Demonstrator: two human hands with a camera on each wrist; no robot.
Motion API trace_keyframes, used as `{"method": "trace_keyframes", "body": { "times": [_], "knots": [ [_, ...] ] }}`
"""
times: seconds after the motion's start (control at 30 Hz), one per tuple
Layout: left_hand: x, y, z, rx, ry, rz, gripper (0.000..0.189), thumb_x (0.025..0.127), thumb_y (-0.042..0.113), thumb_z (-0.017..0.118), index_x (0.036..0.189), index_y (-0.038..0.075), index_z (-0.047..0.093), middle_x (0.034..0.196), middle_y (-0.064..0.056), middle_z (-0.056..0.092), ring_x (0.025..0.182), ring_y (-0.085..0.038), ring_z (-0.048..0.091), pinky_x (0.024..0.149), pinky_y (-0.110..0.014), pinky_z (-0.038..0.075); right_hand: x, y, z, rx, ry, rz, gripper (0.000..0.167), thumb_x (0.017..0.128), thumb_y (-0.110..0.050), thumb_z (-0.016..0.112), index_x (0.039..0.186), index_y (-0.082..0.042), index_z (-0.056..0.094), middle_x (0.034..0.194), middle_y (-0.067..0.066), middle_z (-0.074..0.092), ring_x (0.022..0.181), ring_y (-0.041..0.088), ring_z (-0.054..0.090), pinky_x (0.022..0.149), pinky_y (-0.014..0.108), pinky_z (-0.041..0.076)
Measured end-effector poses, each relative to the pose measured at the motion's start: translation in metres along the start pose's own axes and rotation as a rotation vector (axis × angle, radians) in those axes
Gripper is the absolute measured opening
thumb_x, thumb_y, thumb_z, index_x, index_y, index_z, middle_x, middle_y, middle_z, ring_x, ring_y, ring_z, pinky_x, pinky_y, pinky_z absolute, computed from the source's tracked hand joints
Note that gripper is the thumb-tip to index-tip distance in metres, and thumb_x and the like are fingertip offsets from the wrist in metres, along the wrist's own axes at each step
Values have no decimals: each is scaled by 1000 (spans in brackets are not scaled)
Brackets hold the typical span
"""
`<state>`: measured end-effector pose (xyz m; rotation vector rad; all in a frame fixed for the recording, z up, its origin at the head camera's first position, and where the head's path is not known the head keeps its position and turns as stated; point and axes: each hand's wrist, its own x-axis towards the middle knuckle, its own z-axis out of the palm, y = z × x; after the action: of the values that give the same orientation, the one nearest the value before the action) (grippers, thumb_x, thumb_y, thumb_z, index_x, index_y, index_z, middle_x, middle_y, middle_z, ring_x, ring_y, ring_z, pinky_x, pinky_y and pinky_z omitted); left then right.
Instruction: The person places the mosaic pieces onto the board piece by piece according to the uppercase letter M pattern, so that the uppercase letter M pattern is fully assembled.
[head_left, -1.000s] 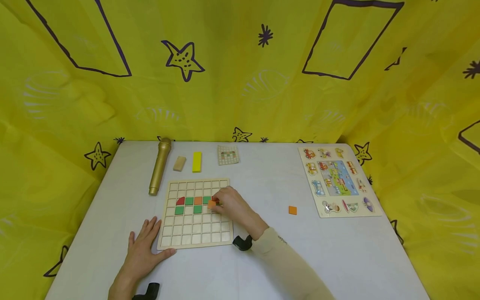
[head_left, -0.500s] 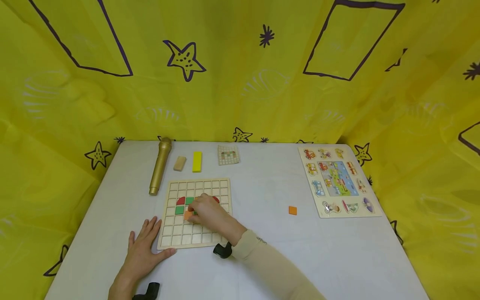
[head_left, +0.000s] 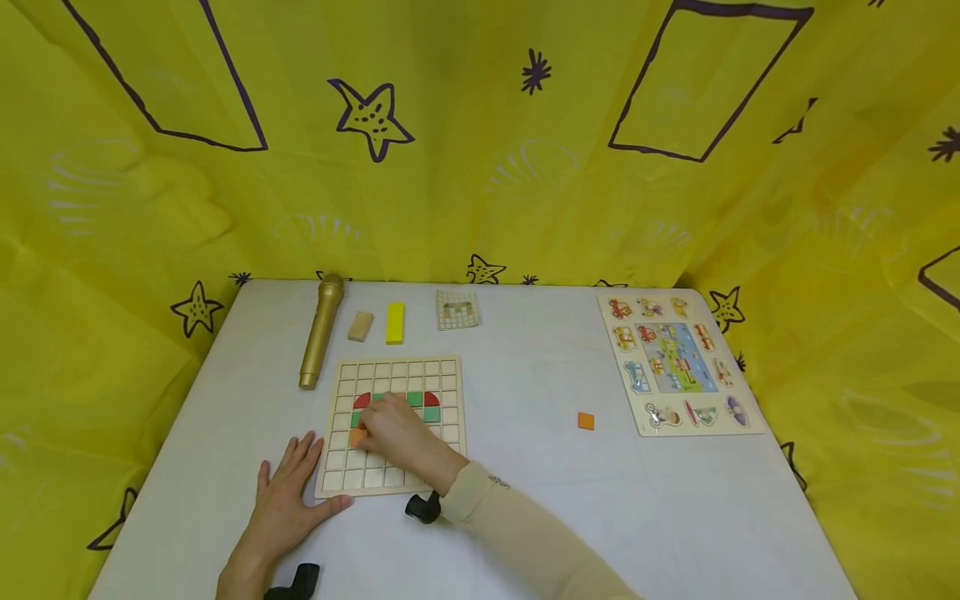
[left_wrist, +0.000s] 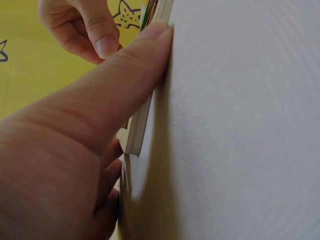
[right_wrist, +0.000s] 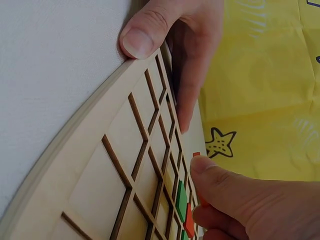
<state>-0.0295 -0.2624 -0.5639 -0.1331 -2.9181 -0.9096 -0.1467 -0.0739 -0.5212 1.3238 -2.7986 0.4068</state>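
My right hand [head_left: 393,429] pinches an orange square tile [head_left: 358,437] over the left part of the wooden grid board [head_left: 400,492]. In the right wrist view, thumb and fingers grip the tile's edge [right_wrist: 196,154] close over the cells. Green tiles [head_left: 432,414] and red rounded tiles [head_left: 431,399] sit in the board's middle rows, some hidden under the hand. My left hand [head_left: 281,508] lies spread on the table at the board's lower left corner. Its thumb presses against the board's near edge, as the left wrist view shows.
Another orange tile [head_left: 586,421] lies right of the board. Behind stand a gold microphone [head_left: 321,333], a tan block [head_left: 360,327], a yellow block [head_left: 394,323] and a pattern card [head_left: 457,310]. A picture puzzle board [head_left: 678,362] occupies the far right. Yellow curtain [head_left: 465,192] encloses the table.
My right hand has moved left across the board with the orange tile. The red and green tiles at the right end of the pattern have come into view. The left hand stays put.
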Motion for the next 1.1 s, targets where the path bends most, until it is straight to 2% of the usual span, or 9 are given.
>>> {"method": "trace_keyframes", "body": {
  "times": [0.7,1.1],
  "knots": [
    [1,1,0,9,-11,-17,100,74,52,80,145,-5,40,153,-24,31,144,-40,16,108,-66,-5,2,-5,3,-22,5,16,21,82,-37,79,81,-18,73,76,-11,62,71,8,48,69,18,38],
    [1,1,0,-4,-2,-9,99,74,50,81,145,-5,40,152,-25,31,143,-41,16,108,-66,-4,3,-4,6,-22,1,31,21,83,-38,78,85,-18,75,81,-10,65,73,8,48,71,19,37]
  ]
}}
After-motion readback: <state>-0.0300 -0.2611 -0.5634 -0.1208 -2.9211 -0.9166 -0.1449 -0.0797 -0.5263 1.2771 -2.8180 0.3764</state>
